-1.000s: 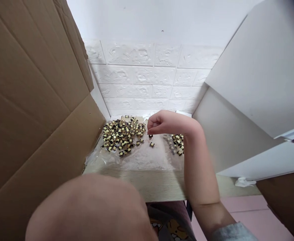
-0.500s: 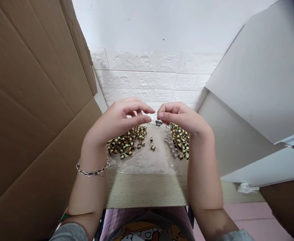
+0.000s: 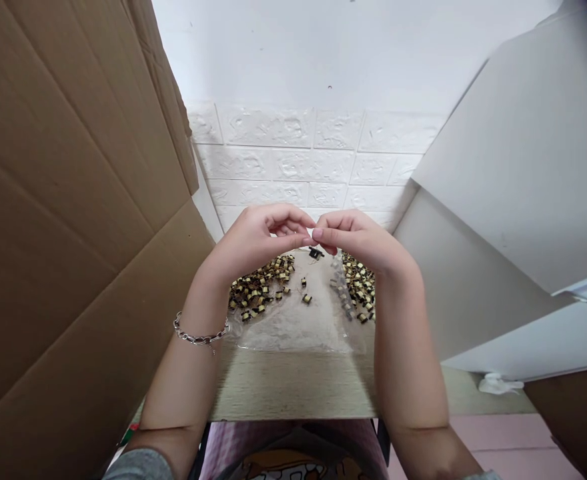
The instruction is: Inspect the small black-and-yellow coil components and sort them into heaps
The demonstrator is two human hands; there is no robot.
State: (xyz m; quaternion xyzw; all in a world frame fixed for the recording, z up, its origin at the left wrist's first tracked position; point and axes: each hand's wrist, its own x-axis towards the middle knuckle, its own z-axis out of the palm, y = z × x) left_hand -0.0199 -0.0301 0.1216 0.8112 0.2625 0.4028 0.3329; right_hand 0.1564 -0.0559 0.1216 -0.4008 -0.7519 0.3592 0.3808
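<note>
A small black wire-wound coil [image 3: 316,253] hangs just under my fingertips, above a clear plastic bag. My right hand [image 3: 356,237] is closed in a pinch above it, seemingly on its thin wire lead. The thumb and fingers of my left hand [image 3: 278,237] come together against the right fingertips; whatever they pinch is too fine to make out. Below lie many similar coils with yellow wrapping, in a left pile [image 3: 261,287] and a right pile [image 3: 361,283]. Two loose yellow-and-black coils [image 3: 307,299] rest between the piles.
The clear plastic bag [image 3: 293,337] lies flat on the wooden table [image 3: 293,387]. A tall cardboard sheet [image 3: 73,200] walls off the left, white panels [image 3: 498,167] the right. Behind stands a white brick-patterned wall [image 3: 283,160]. Crumpled white material [image 3: 498,384] sits at right.
My left hand has moved right and closed its thumb and fingers against the right fingertips. The hanging coil has turned and sits slightly lower. The view has shifted a little.
</note>
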